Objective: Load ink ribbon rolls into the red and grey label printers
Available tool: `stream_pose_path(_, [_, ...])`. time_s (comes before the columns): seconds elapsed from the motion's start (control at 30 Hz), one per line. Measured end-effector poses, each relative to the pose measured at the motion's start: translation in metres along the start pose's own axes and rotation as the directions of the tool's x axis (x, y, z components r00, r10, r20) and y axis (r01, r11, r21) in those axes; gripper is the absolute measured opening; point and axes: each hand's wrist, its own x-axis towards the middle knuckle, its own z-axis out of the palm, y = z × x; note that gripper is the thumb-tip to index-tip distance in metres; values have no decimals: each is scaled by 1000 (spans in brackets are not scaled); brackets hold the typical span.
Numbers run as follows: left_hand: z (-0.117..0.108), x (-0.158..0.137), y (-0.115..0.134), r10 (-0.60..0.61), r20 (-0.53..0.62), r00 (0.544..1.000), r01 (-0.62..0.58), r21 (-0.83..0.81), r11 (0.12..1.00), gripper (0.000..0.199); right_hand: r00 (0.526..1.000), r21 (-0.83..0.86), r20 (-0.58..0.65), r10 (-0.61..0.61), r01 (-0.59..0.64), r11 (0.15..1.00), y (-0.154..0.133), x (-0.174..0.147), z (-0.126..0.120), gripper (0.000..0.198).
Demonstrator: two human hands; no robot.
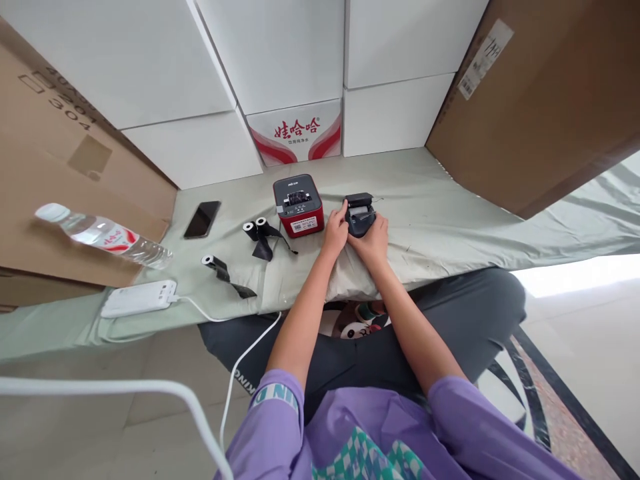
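Observation:
A small black portable printer [361,225] rests on the cloth-covered table with its lid [359,199] flipped up at the back. A white roll [358,211] shows inside it. My left hand [336,233] grips its left side, the index finger reaching up toward the lid. Around the right and front edge curls my right hand [374,241], thumb near the front. Just left of my hands stands a red and black printer [299,205] with dark strip material in its top slot. Black rolls [260,230] with white cores lie beside it, their ends trailing loose.
Another black roll [216,265] lies farther left, near a phone [203,220]. A white power bank [140,297] with a white cable sits at the table's front edge by a water bottle [113,237]. White cartons [300,133] line the back; brown boxes [525,100] flank both sides.

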Motion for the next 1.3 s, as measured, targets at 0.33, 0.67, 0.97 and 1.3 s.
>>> stream_pose_path(0.33, [-18,26,19,246,76,966,-252,77,965,68,993,-22,104,47,-45,999,-9,-2,-11,90])
stream_pose_path(0.67, [-23,38,53,177,213,961,-269,560,783,45,982,-33,167,94,-90,995,-16,-1,-19,91])
stream_pose_path(0.97, [-14,76,77,-258,317,913,-133,826,548,28,968,-60,205,145,-135,989,-18,1,-20,99])
stream_pose_path(1.3, [-27,78,86,-161,426,890,-252,755,606,28,975,-50,190,113,-105,993,-16,-1,-20,96])
